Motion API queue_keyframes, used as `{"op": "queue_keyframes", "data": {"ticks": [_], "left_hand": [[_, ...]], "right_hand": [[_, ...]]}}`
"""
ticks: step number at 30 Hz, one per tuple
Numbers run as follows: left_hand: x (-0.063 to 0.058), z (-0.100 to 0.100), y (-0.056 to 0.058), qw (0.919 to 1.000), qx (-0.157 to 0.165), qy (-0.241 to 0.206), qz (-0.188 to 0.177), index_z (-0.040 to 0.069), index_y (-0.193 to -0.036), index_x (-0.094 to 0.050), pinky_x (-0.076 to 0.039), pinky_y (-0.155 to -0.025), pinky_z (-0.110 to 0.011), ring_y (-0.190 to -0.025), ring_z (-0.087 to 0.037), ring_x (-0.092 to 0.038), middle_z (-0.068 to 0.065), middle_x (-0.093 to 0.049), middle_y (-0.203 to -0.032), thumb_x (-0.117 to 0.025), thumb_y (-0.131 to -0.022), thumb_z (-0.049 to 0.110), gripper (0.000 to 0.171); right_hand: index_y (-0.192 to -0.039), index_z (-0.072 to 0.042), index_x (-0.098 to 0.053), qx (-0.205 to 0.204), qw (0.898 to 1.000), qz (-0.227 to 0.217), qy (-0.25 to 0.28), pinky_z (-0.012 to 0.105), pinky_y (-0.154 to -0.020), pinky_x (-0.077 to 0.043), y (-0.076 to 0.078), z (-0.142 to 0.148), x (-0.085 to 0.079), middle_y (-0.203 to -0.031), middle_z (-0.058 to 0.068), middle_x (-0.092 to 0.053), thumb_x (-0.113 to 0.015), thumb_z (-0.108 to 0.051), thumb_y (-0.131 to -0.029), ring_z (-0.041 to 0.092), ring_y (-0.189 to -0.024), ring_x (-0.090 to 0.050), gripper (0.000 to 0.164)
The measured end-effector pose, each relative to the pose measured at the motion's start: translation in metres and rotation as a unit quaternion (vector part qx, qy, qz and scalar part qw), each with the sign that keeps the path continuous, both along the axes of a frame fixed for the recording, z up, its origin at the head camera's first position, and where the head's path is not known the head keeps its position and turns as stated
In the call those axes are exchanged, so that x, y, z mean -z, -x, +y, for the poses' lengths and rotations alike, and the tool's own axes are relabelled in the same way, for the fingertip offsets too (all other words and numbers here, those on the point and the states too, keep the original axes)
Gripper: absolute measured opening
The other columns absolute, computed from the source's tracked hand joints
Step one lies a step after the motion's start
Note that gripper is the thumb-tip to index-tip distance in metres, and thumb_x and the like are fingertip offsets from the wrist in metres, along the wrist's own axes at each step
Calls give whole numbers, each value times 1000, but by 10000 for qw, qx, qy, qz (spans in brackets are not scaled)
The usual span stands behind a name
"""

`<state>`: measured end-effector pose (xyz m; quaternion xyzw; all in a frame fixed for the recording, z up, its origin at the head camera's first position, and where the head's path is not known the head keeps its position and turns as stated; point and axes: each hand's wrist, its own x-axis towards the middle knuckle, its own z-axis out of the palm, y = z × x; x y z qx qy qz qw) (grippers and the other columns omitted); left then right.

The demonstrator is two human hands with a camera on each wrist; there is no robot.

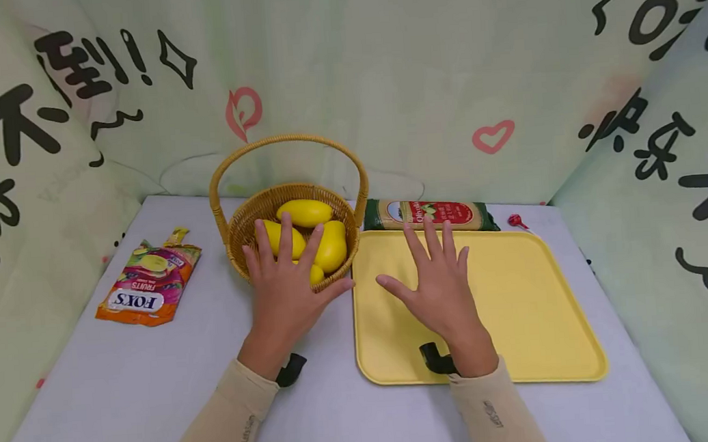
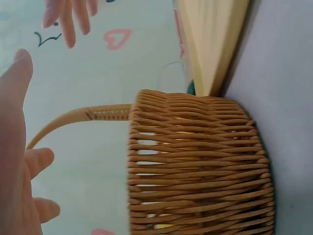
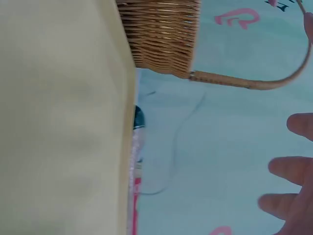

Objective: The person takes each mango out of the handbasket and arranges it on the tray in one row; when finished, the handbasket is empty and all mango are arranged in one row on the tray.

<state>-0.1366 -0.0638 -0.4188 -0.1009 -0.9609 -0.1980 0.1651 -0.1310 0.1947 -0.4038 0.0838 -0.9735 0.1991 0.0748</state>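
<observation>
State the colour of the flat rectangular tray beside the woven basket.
The flat rectangular tray is pale yellow, shown best in the head view.

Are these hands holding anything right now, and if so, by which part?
Nothing is held: the left hand is spread near the basket, and the right hand is spread above the tray.

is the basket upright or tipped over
Upright: the basket stands on the table, its handle arching overhead and its open top showing yellow fruit inside.

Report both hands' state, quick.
Left hand: open, holding nothing, near the brown woven wicker basket.
Right hand: open, holding nothing, above the yellow rectangular tray.
</observation>
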Motion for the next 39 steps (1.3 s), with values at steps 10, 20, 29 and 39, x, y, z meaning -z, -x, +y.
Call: {"op": "queue_keyframes", "data": {"ticks": [10,20,29,39], "left_hand": [[-13,-26,-24,9835,14,-1435,1098,4,-117,-73,-63,-86,-48,-104,-33,-66,-16,-70,-119,-89,-85,41,52],[12,-75,-28,8667,-1493,-4545,-1411,8,-90,-58,-40,-52,-23,-61,-15,-46,-1,-52,-70,-83,-92,23,30],[24,-107,-2,7378,-1715,-5848,-2904,15,-148,-41,-63,-86,-25,-116,-21,-57,-5,-54,-130,-74,-99,39,64],[35,-118,11,6573,-423,-6783,-3257,41,-170,-14,-50,-112,-59,-161,-29,-30,3,-10,-180,-60,-109,20,79]], "right_hand": [[-120,-4,-75,-146,9898,1122,867,51,-87,-63,-30,8,-20,-114,14,-78,-77,-33,-96,32,-104,-74,38],[-101,-10,-76,-279,9822,868,1645,25,-72,-57,-50,11,-31,-87,-2,-75,-71,-18,-102,12,-79,-67,10],[-103,-9,-77,-300,9761,745,2019,25,-74,-59,-32,16,-14,-93,1,-78,-73,-19,-101,16,-83,-71,11],[-113,-10,-74,-48,9809,-304,1921,27,-81,-58,-15,23,7,-100,3,-77,-70,-32,-103,18,-94,-68,25]]}}
